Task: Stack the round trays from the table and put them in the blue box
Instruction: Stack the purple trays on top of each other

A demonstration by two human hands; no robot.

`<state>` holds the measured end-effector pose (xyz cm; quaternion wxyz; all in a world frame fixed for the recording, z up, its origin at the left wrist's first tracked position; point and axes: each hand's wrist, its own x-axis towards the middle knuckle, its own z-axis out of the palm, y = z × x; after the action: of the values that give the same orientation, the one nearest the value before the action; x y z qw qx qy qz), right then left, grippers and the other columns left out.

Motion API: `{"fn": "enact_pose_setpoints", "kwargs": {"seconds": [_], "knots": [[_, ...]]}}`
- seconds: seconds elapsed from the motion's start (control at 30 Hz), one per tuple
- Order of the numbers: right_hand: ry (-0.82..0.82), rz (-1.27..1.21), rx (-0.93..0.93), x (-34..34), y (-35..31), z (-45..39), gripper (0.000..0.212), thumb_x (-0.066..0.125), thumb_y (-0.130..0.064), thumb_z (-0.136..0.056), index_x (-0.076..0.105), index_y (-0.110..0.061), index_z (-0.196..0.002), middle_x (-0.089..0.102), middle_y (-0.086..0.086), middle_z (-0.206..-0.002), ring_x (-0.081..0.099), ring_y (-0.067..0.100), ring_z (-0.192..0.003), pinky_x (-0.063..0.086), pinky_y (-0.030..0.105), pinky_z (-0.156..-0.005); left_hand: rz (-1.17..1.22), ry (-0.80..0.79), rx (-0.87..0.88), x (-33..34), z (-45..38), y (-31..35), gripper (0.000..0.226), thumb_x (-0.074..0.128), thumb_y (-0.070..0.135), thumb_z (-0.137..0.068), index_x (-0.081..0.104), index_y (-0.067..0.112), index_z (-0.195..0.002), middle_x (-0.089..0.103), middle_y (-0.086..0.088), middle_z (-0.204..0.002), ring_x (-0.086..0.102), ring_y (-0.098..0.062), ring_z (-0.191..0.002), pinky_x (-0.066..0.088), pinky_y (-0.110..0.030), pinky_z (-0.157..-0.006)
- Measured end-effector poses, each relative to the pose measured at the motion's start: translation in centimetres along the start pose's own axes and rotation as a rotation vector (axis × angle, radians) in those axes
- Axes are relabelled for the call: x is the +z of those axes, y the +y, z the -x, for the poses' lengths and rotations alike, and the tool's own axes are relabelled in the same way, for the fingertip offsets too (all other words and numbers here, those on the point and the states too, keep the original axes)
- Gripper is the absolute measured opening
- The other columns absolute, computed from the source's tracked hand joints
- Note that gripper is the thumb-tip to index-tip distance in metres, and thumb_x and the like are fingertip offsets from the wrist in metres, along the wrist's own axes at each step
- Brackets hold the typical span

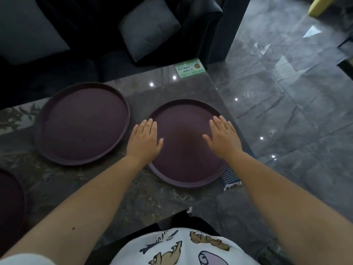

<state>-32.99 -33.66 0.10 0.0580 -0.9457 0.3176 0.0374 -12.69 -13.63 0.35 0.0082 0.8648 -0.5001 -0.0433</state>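
Three dark purple round trays lie flat on a dark marble table [152, 96]. The right tray [183, 167] sits near the table's right edge. My left hand [144, 140] hovers over its left rim with fingers spread, holding nothing. My right hand [224, 137] is spread over its right side, also holding nothing. A second tray [84, 123] lies to the left. A third tray [9, 201] is cut off by the frame's left edge. No blue box is in view.
A green card [190, 68] lies at the table's far right corner, and a blue printed card [230, 177] pokes out beneath the right tray. A dark sofa with grey cushions [149, 27] stands behind the table. Glossy grey tiled floor [296, 92] spreads to the right.
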Motion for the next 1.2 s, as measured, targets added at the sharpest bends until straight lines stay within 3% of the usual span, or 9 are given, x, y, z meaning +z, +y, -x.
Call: {"fn": "enact_pose_setpoints", "kwargs": {"seconds": [0.17, 0.27, 0.37, 0.43, 0.57, 0.7, 0.9, 1.03, 1.2], "knots": [[-0.056, -0.023, 0.072, 1.5, 3.4, 0.2, 0.071, 0.038, -0.051, -0.094, 0.027, -0.004, -0.146, 0.028, 0.015, -0.154, 0.019, 0.03, -0.144, 0.019, 0.042, -0.116, -0.059, -0.07, -0.082, 1.5, -0.3, 0.4, 0.072, 0.045, 0.052, -0.09, 0.037, 0.0, -0.139, 0.042, -0.02, -0.144, 0.038, -0.035, -0.131, 0.028, -0.047, -0.108], [-0.099, -0.032, 0.15, 2.5, 4.6, 0.4, 0.075, 0.038, -0.053, -0.094, 0.024, -0.002, -0.146, 0.028, 0.02, -0.153, 0.028, 0.034, -0.139, 0.027, 0.043, -0.113, -0.128, -0.119, -0.184, 2.1, -0.6, 0.1, 0.075, 0.046, 0.057, -0.088, 0.039, 0.0, -0.136, 0.049, -0.019, -0.135, 0.049, -0.035, -0.115, 0.04, -0.047, -0.091], [-0.094, -0.092, 0.25, 3.5, 5.2, 0.6, 0.074, 0.041, -0.051, -0.093, 0.026, -0.001, -0.145, 0.039, 0.022, -0.142, 0.048, 0.039, -0.12, 0.045, 0.047, -0.092, -0.131, -0.199, -0.336, 2.6, -0.6, -0.1, 0.071, 0.044, 0.057, -0.089, 0.038, 0.001, -0.131, 0.054, -0.018, -0.12, 0.058, -0.035, -0.096, 0.044, -0.043, -0.074], [-0.106, -0.104, 0.32, 3.8, 5.5, 0.4, 0.073, 0.039, -0.052, -0.094, 0.024, -0.002, -0.145, 0.043, 0.021, -0.136, 0.057, 0.04, -0.107, 0.049, 0.045, -0.078, -0.065, -0.239, -0.429, 3.2, -0.8, -0.2, 0.061, 0.043, 0.056, -0.09, 0.04, 0.004, -0.121, 0.055, -0.018, -0.114, 0.061, -0.037, -0.089, 0.044, -0.042, -0.064], [-0.17, -0.075, 0.376, 4.3, 6.0, -0.2, 0.067, 0.04, -0.051, -0.095, 0.028, -0.003, -0.141, 0.049, 0.022, -0.131, 0.059, 0.043, -0.103, 0.047, 0.044, -0.074, 0.009, -0.263, -0.57, 4.6, -1.3, -0.7, 0.056, 0.038, 0.057, -0.092, 0.039, 0.005, -0.115, 0.063, -0.018, -0.104, 0.063, -0.038, -0.087, 0.038, -0.037, -0.057], [-0.128, -0.129, 0.396, 4.1, 6.0, -0.8, 0.056, 0.046, -0.047, -0.094, 0.041, -0.001, -0.125, 0.056, 0.023, -0.122, 0.059, 0.044, -0.1, 0.045, 0.042, -0.073, 0.081, -0.189, -0.648, 5.0, -0.9, -1.0, 0.056, 0.035, 0.061, -0.091, 0.038, 0.007, -0.103, 0.065, -0.017, -0.093, 0.063, -0.038, -0.081, 0.037, -0.036, -0.054], [-0.055, -0.259, 0.361, 1.3, 3.8, -3.8, 0.061, 0.048, -0.05, -0.093, 0.04, -0.003, -0.133, 0.057, 0.02, -0.125, 0.058, 0.043, -0.105, 0.048, 0.046, -0.081, 0.134, -0.092, -0.715, 2.6, -0.6, -3.8, 0.055, 0.035, 0.064, -0.09, 0.033, 0.009, -0.093, 0.062, -0.016, -0.084, 0.053, -0.032, -0.064, 0.031, -0.034, -0.045], [0.003, -0.346, 0.274, -0.9, -0.9, -7.5, 0.059, 0.051, -0.049, -0.092, 0.041, -0.006, -0.131, 0.061, 0.019, -0.121, 0.059, 0.041, -0.103, 0.047, 0.045, -0.08, 0.162, 0.013, -0.785, 0.0, 0.7, -8.7, 0.054, 0.037, 0.065, -0.089, 0.029, 0.011, -0.089, 0.062, -0.018, -0.086, 0.06, -0.038, -0.074, 0.033, -0.036, -0.048], [0.038, -0.389, 0.15, -2.1, -8.8, -11.7, 0.055, 0.053, -0.048, -0.091, 0.043, -0.008, -0.128, 0.063, 0.017, -0.117, 0.06, 0.039, -0.101, 0.047, 0.044, -0.079, 0.17, 0.085, -0.892, -1.8, 3.3, -16.0, 0.055, 0.037, 0.066, -0.088, 0.031, 0.011, -0.09, 0.062, -0.016, -0.083, 0.057, -0.035, -0.069, 0.033, -0.034, -0.046]]}}
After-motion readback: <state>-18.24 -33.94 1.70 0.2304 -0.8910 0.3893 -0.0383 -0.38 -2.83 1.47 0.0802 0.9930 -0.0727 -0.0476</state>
